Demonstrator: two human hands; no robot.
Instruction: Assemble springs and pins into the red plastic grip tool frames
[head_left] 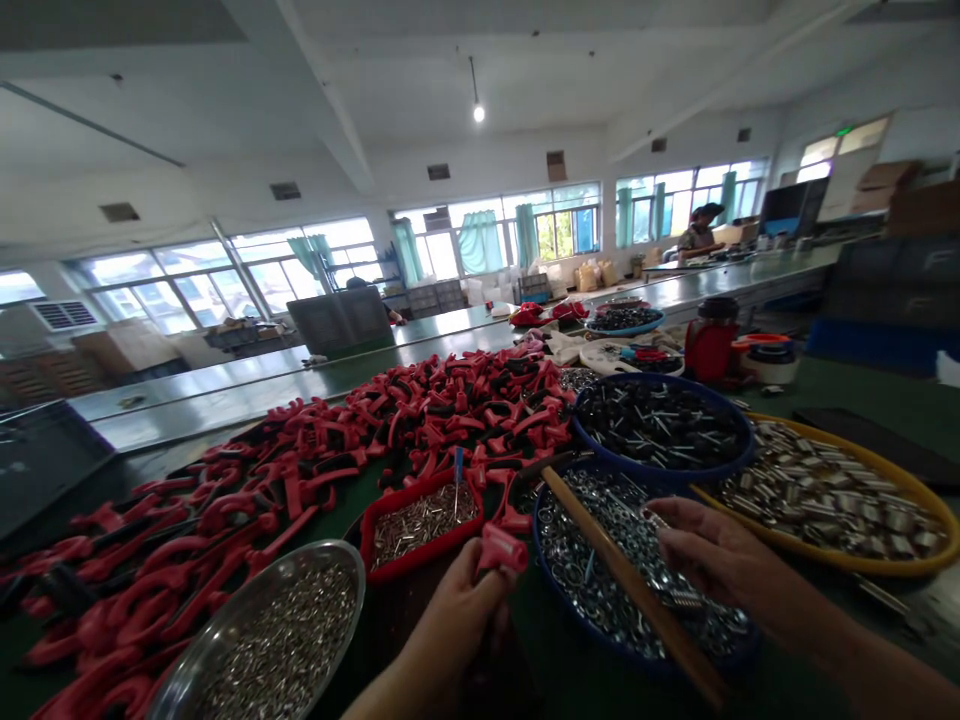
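Note:
My left hand (457, 615) is closed around a red plastic handle part (501, 550), its rounded end showing above the fingers. The rest of that part is hidden by my grip. Above a blue basin of small shiny metal parts (600, 520), my right hand (709, 550) pinches a small metal piece (655, 516), which looks like a spring. A wooden stick (630, 575) lies slanted across this basin. Just beyond my left hand sits a red tray (371, 540) of small metal pins, with a blue-handled screwdriver (458, 470) standing in it.
Red and black handles (450, 410) are heaped at left and centre. A steel bowl (358, 580) of pins stands front left. To the right are a blue basin (664, 425) of black-headed bolts and a yellow basin (930, 568) of metal sleeves. Another person (701, 232) sits far back.

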